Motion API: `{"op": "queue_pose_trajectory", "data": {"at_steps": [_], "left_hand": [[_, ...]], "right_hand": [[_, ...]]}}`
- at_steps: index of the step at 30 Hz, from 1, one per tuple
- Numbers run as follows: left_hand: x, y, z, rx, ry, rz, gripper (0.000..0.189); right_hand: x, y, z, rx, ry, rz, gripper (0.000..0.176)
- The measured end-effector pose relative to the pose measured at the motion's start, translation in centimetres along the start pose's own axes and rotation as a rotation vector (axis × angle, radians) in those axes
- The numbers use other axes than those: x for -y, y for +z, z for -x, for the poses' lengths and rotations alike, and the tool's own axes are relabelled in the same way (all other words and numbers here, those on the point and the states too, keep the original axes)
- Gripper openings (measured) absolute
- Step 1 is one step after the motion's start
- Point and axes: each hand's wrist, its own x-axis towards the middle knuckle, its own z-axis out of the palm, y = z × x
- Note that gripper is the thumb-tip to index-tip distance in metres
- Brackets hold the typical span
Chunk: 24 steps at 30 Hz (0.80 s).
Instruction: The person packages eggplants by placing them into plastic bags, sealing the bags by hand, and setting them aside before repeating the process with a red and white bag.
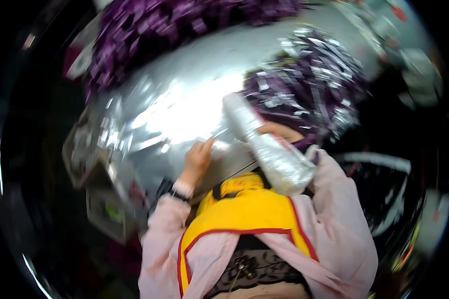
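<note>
A long, shiny bundle in clear plastic wrap [269, 149] lies slantwise in front of my body. My right hand [282, 132] grips its far side, with part of the hand hidden behind it. To the left, my left hand [199, 158] is closed over the metallic tabletop [184, 109], its fingertips pinched at a thin, pale strand too blurred to identify. Just beyond my right hand sits a heap of purple pieces with shiny clear wrapping [309, 79].
Another large pile of dark purple pieces [149, 37] spans the table's far left edge. A pale open box [110, 212] with something green inside stands at the lower left. Black material with a whitish band [384, 192] is at the right.
</note>
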Motion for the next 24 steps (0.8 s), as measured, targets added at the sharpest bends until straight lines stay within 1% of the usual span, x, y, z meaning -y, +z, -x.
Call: {"op": "queue_pose_trajectory", "data": {"at_steps": [1, 3, 4, 5, 7, 8, 9, 10, 11, 13, 14, 15, 17, 19, 21, 23, 24], "left_hand": [[-1.0, -0.8, -0.7, 0.080, 0.011, -0.035, 0.050], [-2.0, -1.1, -0.8, 0.161, 0.032, -0.051, 0.049], [-2.9, -1.4, -1.3, 0.178, 0.087, -0.017, 0.048], [-3.5, -1.7, -1.8, 0.189, 0.115, 0.008, 0.046], [-2.5, -2.1, -0.7, 0.287, 0.164, -0.053, 0.041], [-2.1, -2.3, 0.2, 0.216, 0.162, 0.010, 0.037], [-1.6, -2.5, 0.1, 0.222, 0.187, 0.017, 0.037], [-1.4, -2.7, 0.1, 0.251, 0.171, -0.031, 0.039], [-1.2, -2.6, 0.0, 0.275, 0.156, -0.079, 0.040], [-1.5, -2.7, -0.7, 0.278, 0.216, -0.105, 0.044], [-1.5, -2.9, -0.7, 0.329, 0.251, -0.124, 0.045], [-1.6, -3.0, -0.8, 0.379, 0.285, -0.145, 0.046], [-2.0, -3.4, -1.2, 0.389, 0.326, -0.115, 0.044], [-1.8, -3.6, -1.3, 0.406, 0.364, -0.090, 0.042], [-1.0, -3.1, -1.1, 0.377, 0.404, -0.009, 0.036], [-1.7, -3.0, -1.6, 0.425, 0.330, -0.088, 0.024], [-2.1, -3.2, -1.7, 0.477, 0.244, -0.089, 0.016]], "right_hand": [[-1.2, -0.4, -0.3, 0.074, -0.083, 0.047, 0.045], [-3.1, -0.8, -1.7, 0.264, -0.211, 0.148, 0.046], [-3.3, -0.8, -2.0, 0.245, -0.410, 0.336, 0.047], [-3.9, -0.9, -2.4, 0.223, -0.421, 0.252, 0.044], [-4.4, -0.6, -2.4, 0.304, -0.091, -0.295, 0.044], [-4.1, 0.8, -2.1, 0.267, -0.108, -0.274, 0.044], [-3.7, 1.2, -2.2, 0.197, 0.029, -0.356, 0.042], [-3.3, 1.6, -1.8, 0.127, 0.165, -0.443, 0.041], [-2.8, 2.0, -1.0, 0.107, 0.148, -0.444, 0.041], [-2.1, 2.9, 0.6, 0.041, 0.203, -0.545, 0.040], [-2.4, 2.9, 0.0, 0.000, 0.435, -0.685, 0.038], [-2.9, 3.2, 0.4, 0.005, 0.366, -0.655, 0.037], [-3.1, 3.8, 1.2, 0.021, 0.244, -0.583, 0.037], [-3.5, 3.9, 1.2, 0.021, 0.195, -0.553, 0.037], [-3.8, 4.0, 1.1, 0.013, 0.153, -0.523, 0.036], [-4.0, 3.5, 0.7, 0.004, 0.118, -0.487, 0.036], [-4.1, 3.3, 0.5, 0.002, 0.121, -0.466, 0.036]]}}
